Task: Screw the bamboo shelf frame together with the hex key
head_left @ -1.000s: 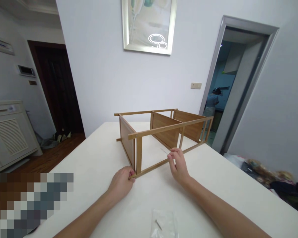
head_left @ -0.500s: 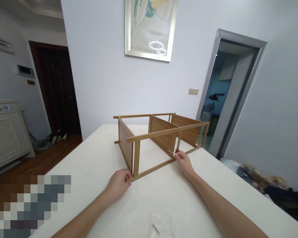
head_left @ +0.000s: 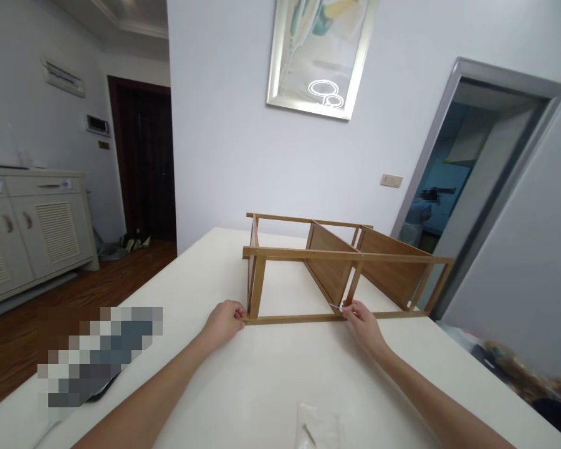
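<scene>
A wooden shelf rack (head_left: 336,255) with slatless panels lies on its side on the white table (head_left: 262,386). At its near left corner, my left hand (head_left: 224,321) is closed on the end of the lower rail. My right hand (head_left: 363,324) pinches a thin, light-coloured rod (head_left: 335,307), whose exact kind is too small to tell. This hand is at the near rail, beside the foot of the middle panel (head_left: 330,265). Close to the table's front edge lies a clear plastic bag (head_left: 325,430) with a screw (head_left: 310,434) showing in it.
A blurred-out object (head_left: 103,355) lies on the table's left side. Behind the table stands a wall with a framed picture (head_left: 320,59). A person (head_left: 418,215) is visible through the doorway at right. A white cabinet (head_left: 42,224) stands at left, with piled things (head_left: 518,368) at lower right.
The rack has turned on the table, its right end swinging nearer, so the near rail now runs almost level across the view. Both hands stay on it. The camera has turned left.
</scene>
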Demonstrator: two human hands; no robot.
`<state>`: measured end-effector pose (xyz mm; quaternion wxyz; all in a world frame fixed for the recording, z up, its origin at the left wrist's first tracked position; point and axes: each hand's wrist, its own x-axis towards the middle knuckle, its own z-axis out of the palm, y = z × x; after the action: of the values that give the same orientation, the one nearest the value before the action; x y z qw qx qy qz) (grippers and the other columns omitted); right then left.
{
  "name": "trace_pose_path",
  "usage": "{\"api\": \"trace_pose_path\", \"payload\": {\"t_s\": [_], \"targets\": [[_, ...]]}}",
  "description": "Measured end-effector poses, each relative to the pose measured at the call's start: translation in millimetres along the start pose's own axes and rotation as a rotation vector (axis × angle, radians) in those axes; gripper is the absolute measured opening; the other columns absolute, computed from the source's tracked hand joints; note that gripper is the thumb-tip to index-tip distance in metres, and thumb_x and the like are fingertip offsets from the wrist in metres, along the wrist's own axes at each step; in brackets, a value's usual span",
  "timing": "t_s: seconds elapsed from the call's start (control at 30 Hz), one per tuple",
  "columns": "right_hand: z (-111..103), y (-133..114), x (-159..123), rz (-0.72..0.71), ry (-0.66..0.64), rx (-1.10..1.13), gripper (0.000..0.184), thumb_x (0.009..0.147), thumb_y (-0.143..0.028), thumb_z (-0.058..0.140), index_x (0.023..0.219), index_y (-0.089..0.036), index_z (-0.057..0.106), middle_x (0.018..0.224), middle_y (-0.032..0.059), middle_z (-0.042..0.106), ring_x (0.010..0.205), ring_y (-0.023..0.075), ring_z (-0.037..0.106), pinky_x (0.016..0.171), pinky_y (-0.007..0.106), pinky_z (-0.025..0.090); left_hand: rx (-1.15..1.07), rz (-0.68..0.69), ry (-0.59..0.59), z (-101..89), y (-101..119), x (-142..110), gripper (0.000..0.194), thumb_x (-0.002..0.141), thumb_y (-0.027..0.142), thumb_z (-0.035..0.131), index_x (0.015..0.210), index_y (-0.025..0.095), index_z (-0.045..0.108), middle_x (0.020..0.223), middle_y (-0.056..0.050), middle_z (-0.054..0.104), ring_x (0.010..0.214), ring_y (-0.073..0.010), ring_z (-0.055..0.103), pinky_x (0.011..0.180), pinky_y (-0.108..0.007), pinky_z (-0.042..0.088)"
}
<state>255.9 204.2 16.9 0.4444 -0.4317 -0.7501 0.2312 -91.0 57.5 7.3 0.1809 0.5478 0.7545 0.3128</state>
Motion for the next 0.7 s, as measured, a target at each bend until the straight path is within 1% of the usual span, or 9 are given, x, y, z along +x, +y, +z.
{"api": "trace_pose_path", "payload": {"t_s": [0.1, 0.2, 0.37, 0.57, 0.63, 0.7], "targets": [[-7.8, -10.8, -9.1, -0.013, -0.058, -0.045, 0.038, 0.078, -0.054, 0.054, 0.06, -0.021, 0.057, 0.088, 0.0072, 0.065, 0.081, 0.024, 0.061, 0.075, 0.035, 0.046, -0.01, -0.008, -0.003, -4.0, -4.3, 1.3, 0.023, 0.063, 0.006, 0.064, 0.081, 0.016, 0.073, 0.082, -0.004, 0.072, 0.079, -0.018, 0.065, 0.066, -0.023, 0.044], [-13.3, -22.9, -19.1, -0.035, -0.106, -0.081, 0.037, 0.078, -0.053, 0.056, 0.059, -0.022, 0.056, 0.09, 0.0075, 0.066, 0.079, 0.0242, 0.061, 0.073, 0.035, 0.046, -0.021, -0.007, -0.036, -11.2, -7.8, 1.6, 0.024, 0.059, 0.005, 0.065, 0.079, 0.016, 0.073, 0.08, -0.003, 0.072, 0.077, -0.018, 0.066, 0.064, -0.023, 0.044], [-18.0, -37.1, -29.9, -0.028, -0.167, -0.145, 0.041, 0.081, -0.057, 0.052, 0.059, -0.022, 0.055, 0.079, 0.0056, 0.063, 0.071, 0.0226, 0.06, 0.065, 0.033, 0.047, 0.004, -0.017, -0.111, -24.7, -9.6, 0.7, 0.028, 0.053, 0.003, 0.064, 0.078, 0.015, 0.072, 0.073, -0.001, 0.071, 0.071, -0.0174, 0.065, 0.057, -0.022, 0.043], [-16.6, -42.4, -38.2, -0.082, -0.157, -0.173, 0.044, 0.085, -0.06, 0.048, 0.064, -0.022, 0.057, 0.083, 0.0069, 0.063, 0.077, 0.0223, 0.063, 0.068, 0.033, 0.052, 0.087, -0.04, -0.164, -33.5, -9.0, 0.0, 0.03, 0.049, 0.001, 0.062, 0.073, 0.017, 0.071, 0.068, 0.0, 0.071, 0.069, -0.0187, 0.066, 0.053, -0.022, 0.042], [-17.5, -45.3, -41.5, -0.101, -0.145, -0.216, 0.043, 0.088, -0.057, 0.046, 0.066, -0.022, 0.058, 0.09, 0.0093, 0.064, 0.085, 0.024, 0.065, 0.07, 0.033, 0.054, 0.117, -0.045, -0.162, -36.0, -7.9, -2.4, 0.028, 0.051, 0.001, 0.063, 0.073, 0.017, 0.07, 0.069, 0.0, 0.071, 0.07, -0.0187, 0.067, 0.053, -0.021, 0.043], [-20.1, -49.8, -46.0, -0.13, -0.102, -0.288, 0.041, 0.09, -0.054, 0.044, 0.07, -0.022, 0.06, 0.104, 0.013, 0.064, 0.099, 0.0271, 0.063, 0.071, 0.035, 0.055, 0.153, -0.046, -0.147, -38.8, -5.7, -8.6, 0.026, 0.056, 0.002, 0.063, 0.076, 0.018, 0.07, 0.074, -0.001, 0.072, 0.073, -0.0183, 0.068, 0.056, -0.021, 0.044]]}}
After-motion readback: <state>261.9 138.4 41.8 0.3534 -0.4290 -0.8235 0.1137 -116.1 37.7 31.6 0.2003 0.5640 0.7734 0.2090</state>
